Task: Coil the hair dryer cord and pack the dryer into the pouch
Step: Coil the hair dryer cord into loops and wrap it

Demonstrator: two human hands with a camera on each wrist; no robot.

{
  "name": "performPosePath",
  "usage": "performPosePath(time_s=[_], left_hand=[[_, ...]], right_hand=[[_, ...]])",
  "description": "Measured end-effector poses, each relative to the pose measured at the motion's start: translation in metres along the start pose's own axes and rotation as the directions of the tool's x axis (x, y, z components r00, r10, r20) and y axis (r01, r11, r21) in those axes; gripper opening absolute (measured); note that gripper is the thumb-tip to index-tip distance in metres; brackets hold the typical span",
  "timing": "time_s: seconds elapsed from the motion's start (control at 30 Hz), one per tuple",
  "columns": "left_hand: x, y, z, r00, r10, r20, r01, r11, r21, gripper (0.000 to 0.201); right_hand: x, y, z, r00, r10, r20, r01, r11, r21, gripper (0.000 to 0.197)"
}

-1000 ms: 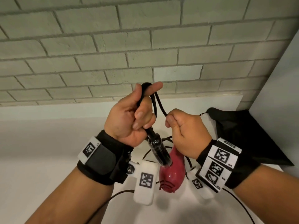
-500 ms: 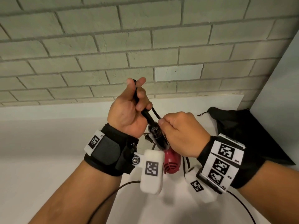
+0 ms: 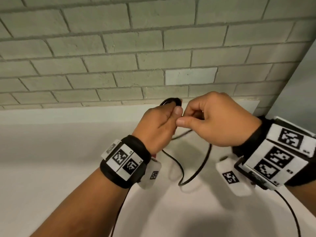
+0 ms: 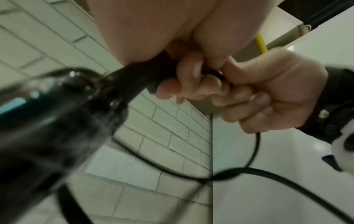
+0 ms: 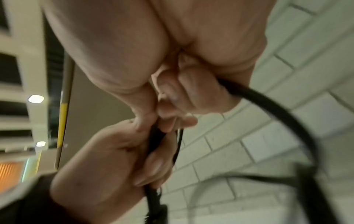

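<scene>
My left hand [image 3: 172,115] grips the hair dryer by its black handle, and a loop of black cord [image 3: 171,101] sticks out above its fingers. The dryer is hidden under that hand in the head view. It shows as a blurred black body [image 4: 57,115] in the left wrist view, with the left fingers [image 4: 184,84] curled round its handle. My right hand [image 3: 186,119] pinches the cord right beside the left fingertips. The right fingers [image 5: 172,98] close on the cord [image 5: 277,115]. Slack cord [image 3: 189,173] hangs in a loop below both hands.
A white counter [image 3: 51,168] lies under my hands, ending at a pale brick wall [image 3: 119,48]. A grey side panel [image 3: 304,79] stands at the right. More cord [image 3: 290,211] trails off past my right forearm. The pouch is not in view.
The left hand has turned palm down and now covers the dryer. The right hand has come up to the left fingertips with the cord. The pouch has gone from view.
</scene>
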State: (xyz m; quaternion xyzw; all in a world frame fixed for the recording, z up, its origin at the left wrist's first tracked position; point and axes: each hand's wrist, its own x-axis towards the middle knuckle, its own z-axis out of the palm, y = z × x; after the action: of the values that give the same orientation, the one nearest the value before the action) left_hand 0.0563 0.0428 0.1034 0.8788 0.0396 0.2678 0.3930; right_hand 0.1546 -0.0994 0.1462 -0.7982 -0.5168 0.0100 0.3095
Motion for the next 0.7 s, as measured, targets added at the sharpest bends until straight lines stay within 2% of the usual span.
performPosePath(time_s=[0.07,0.13,0.2,0.3,0.4,0.53,0.6,0.7], left_hand=[[0.0,0.0,-0.011,0.997,0.027,0.078,-0.029,0.999,0.031,0.037],[0.0,-0.003,-0.02,0.99,0.043,0.136,-0.048,0.998,0.027,0.034],[-0.001,-0.001,-0.026,0.978,0.057,0.2,-0.061,0.998,0.013,0.033],[-0.005,0.005,-0.028,0.947,0.061,0.316,-0.031,0.995,-0.098,0.028],[-0.008,0.002,-0.025,0.938,0.057,0.341,-0.038,0.997,-0.062,0.017],[-0.008,-0.007,-0.025,0.957,0.002,0.292,0.019,0.998,-0.067,0.035],[-0.009,-0.004,-0.025,0.952,0.001,0.307,0.033,0.994,-0.106,0.037],[-0.008,0.001,-0.02,0.944,-0.015,0.329,0.095,0.968,-0.231,0.036]], right_hand=[[0.003,0.004,0.0,0.998,-0.061,-0.004,0.06,0.995,-0.075,0.032],[0.005,0.006,0.004,0.993,-0.11,0.041,0.115,0.979,-0.171,0.052],[0.006,0.003,0.005,0.988,-0.123,0.097,0.143,0.959,-0.244,0.058],[0.016,0.002,-0.001,0.97,-0.033,0.24,0.049,0.997,-0.059,0.052],[0.023,0.005,-0.011,0.926,0.032,0.376,-0.053,0.998,0.045,0.05],[0.02,0.013,-0.017,0.972,-0.04,0.23,0.049,0.998,-0.032,0.014],[0.021,0.017,-0.017,0.969,-0.07,0.236,0.053,0.996,0.076,0.006],[0.025,0.02,-0.014,0.952,-0.074,0.296,-0.023,0.949,0.314,0.012]])
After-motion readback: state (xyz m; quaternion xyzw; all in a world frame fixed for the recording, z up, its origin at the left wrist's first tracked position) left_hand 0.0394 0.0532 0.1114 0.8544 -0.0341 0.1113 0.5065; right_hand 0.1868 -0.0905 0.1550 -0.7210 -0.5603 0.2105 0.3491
